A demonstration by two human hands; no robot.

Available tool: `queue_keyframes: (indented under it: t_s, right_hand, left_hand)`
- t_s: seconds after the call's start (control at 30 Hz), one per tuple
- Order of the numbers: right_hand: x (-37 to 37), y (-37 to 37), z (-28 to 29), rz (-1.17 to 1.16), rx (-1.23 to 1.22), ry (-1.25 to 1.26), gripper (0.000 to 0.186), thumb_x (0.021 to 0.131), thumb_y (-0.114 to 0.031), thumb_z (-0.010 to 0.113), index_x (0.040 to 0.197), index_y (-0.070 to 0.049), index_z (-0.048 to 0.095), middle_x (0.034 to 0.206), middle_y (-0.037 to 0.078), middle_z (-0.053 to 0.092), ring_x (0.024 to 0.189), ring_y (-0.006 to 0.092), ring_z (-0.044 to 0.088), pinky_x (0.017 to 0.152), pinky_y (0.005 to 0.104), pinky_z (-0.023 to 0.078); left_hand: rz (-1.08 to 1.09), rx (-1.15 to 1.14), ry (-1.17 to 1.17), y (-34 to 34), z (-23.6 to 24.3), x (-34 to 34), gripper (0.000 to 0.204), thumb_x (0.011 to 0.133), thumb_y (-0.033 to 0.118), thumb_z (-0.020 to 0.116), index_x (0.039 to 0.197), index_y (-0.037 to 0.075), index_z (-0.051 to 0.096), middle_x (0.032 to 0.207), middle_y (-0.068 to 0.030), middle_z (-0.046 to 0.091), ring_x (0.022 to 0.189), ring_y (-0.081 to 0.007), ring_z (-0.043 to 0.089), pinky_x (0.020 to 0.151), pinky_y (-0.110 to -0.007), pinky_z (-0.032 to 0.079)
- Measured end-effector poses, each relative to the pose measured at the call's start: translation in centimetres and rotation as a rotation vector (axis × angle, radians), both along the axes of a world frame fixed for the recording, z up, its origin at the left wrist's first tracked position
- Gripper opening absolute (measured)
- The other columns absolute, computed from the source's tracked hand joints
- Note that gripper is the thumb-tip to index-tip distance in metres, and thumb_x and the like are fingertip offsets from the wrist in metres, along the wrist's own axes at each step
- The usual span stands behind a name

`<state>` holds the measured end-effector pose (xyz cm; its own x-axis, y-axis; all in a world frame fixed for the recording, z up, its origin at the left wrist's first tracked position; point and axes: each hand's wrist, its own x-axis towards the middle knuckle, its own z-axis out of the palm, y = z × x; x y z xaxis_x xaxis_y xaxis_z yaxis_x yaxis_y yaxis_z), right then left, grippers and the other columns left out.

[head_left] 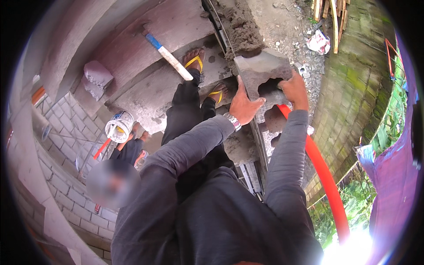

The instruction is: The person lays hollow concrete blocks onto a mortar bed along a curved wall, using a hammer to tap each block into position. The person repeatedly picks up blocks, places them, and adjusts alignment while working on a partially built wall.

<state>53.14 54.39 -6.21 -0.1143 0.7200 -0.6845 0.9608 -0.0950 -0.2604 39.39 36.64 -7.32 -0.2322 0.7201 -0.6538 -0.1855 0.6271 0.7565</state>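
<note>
A grey hollow concrete block (265, 66) with a ragged dark hollow sits on top of a block wall, at the end of a strip of wet mortar (240, 33). My left hand (244, 105), a metal watch at its wrist, grips the block's near left side, its thumb stretched to the right. Around the block's right end curls my right hand (296, 91), with some fingertips hidden in the hollow. A thin taut line (227, 37) runs along the wall's left face. Below the hands, the hollows of the wall blocks (274, 119) show.
Left are concrete steps (181, 26) with a blue-and-white-handled tool (168, 56) and a broken block (98, 75). A person (117, 176) stands lower left near a white bucket (119, 126). A red hose (324, 172) curves right, beside a mossy wall (353, 97).
</note>
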Motion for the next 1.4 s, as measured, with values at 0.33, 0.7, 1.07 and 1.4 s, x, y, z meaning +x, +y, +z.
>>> queue_keyframes:
  t_s: [0.33, 0.7, 1.07, 1.4]
  right_hand:
    - [0.7, -0.2, -2.2, 0.01, 0.08, 0.001, 0.063, 0.068, -0.012, 0.071, 0.129, -0.001, 0.063, 0.088, 0.018, 0.07, 0.083, 0.0319, 0.067, 0.082, 0.0418, 0.052]
    - [-1.2, -0.3, -1.3, 0.029, 0.023, -0.02, 0.07, 0.069, -0.018, 0.072, 0.138, -0.008, 0.062, 0.115, 0.024, 0.072, 0.11, 0.0407, 0.068, 0.098, 0.0456, 0.052]
    - [-0.2, -0.6, -1.6, 0.049, 0.129, -0.099, 0.062, 0.071, -0.022, 0.071, 0.13, -0.007, 0.065, 0.117, 0.024, 0.072, 0.112, 0.0416, 0.067, 0.099, 0.0468, 0.051]
    - [1.1, -0.8, -1.7, 0.03, 0.161, -0.008, 0.065, 0.071, -0.019, 0.07, 0.13, 0.005, 0.061, 0.111, 0.028, 0.072, 0.106, 0.0436, 0.069, 0.097, 0.0454, 0.051]
  left_hand:
    - [0.082, 0.081, -0.132, 0.1, 1.0, -0.6, 0.085, 0.091, 0.015, 0.067, 0.158, -0.004, 0.018, 0.143, -0.0206, 0.056, 0.128, -0.0292, 0.058, 0.108, -0.034, 0.044]
    - [0.776, -0.094, -0.311, 3.8, -25.0, -5.1, 0.084, 0.1, 0.071, 0.035, 0.151, 0.005, 0.048, 0.155, -0.0215, 0.047, 0.143, -0.0393, 0.043, 0.113, -0.044, 0.036]
    - [0.534, -0.497, 0.137, 4.1, -24.4, 1.0, 0.06, 0.096, 0.049, 0.05, 0.134, 0.002, 0.057, 0.132, -0.0309, 0.061, 0.127, -0.0477, 0.054, 0.108, -0.049, 0.041]
    - [0.412, -0.536, 0.021, -3.6, -21.2, 10.3, 0.044, 0.096, 0.037, 0.06, 0.128, 0.006, 0.061, 0.123, -0.0282, 0.066, 0.119, -0.0462, 0.061, 0.1, -0.048, 0.048]
